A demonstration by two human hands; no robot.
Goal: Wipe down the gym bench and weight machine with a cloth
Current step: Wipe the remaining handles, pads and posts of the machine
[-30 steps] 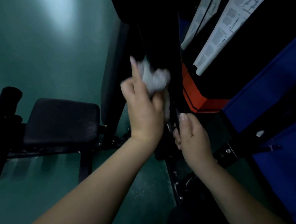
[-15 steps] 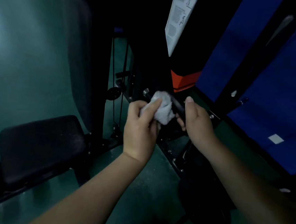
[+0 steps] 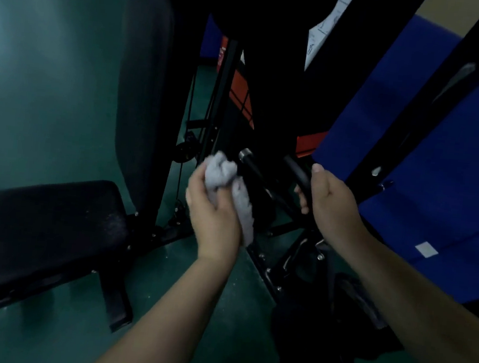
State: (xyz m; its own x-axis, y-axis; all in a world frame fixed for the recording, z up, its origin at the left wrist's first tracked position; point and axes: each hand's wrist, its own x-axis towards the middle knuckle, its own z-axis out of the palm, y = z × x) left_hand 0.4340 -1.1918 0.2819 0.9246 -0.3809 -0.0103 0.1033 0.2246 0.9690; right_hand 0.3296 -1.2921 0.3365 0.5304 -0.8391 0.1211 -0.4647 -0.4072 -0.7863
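Observation:
My left hand (image 3: 215, 208) grips a crumpled grey cloth (image 3: 226, 186) and holds it against a black bar with a metal end cap (image 3: 250, 164) on the weight machine. My right hand (image 3: 328, 198) curls around a second black handle (image 3: 299, 172) just to the right. The machine's dark frame (image 3: 223, 97) rises behind both hands. The black bench seat (image 3: 49, 227) lies at lower left, with its upright back pad (image 3: 142, 84) above it.
Green floor (image 3: 38, 74) spreads to the left and below. Blue mats (image 3: 438, 171) stand along the right. An orange-red part (image 3: 309, 144) and a white instruction sheet (image 3: 319, 39) sit on the machine. Cables and a pulley (image 3: 184, 152) hang behind the back pad.
The view has swung, so the back pad and frame now fill the top. My left hand with the cloth stays on the bar; my right hand has shifted to a handle further right.

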